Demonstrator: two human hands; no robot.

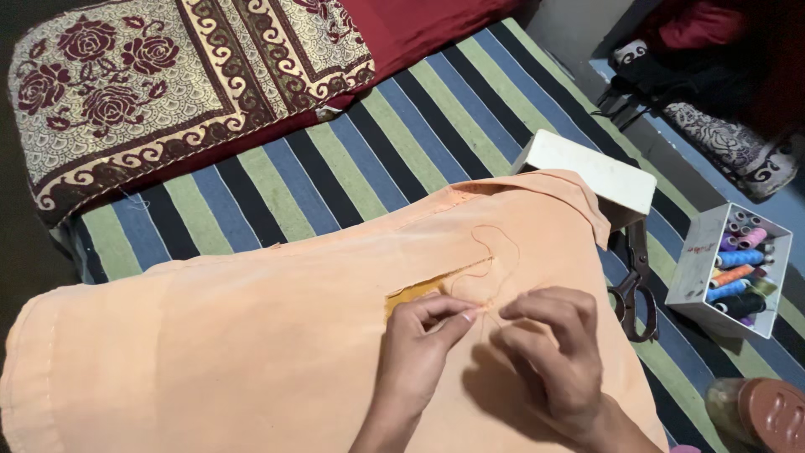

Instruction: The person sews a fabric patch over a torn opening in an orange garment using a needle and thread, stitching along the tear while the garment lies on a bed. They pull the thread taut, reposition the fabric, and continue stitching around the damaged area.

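Striped mat (352, 159) on floor, dim room. Peach garment (251, 335) spread mid-mat. Left hand (419, 344) fingers pinching fabric at the tear (419, 292); right hand (553, 352) fingers curled, apparently pinching the thread (495, 252), needle too small to see. Scissors (635, 289) partly under white box (587, 172) at right edge.

Striped bed (352, 159) with sewing things laid on it.

Bed cover striped blue, green, black, stripes running from 7 toward 1 o'clock. Floral maroon-and-cream cushion (168, 84) at 11 o'clock, over a dark red cloth (419, 25). Peach fabric (251, 335) spread across centre to 7 o'clock, with a slit showing yellow beneath. White box (587, 172) at 2 o'clock, fabric edge draped against it. Dark scissors (635, 285) at 3 o'clock, just beside the fabric. White open box of thread spools (696, 268), mixed colours, at 3 o'clock, right of the scissors. Brown-lidded jar (759, 411) at 5 o'clock, partly cut off.
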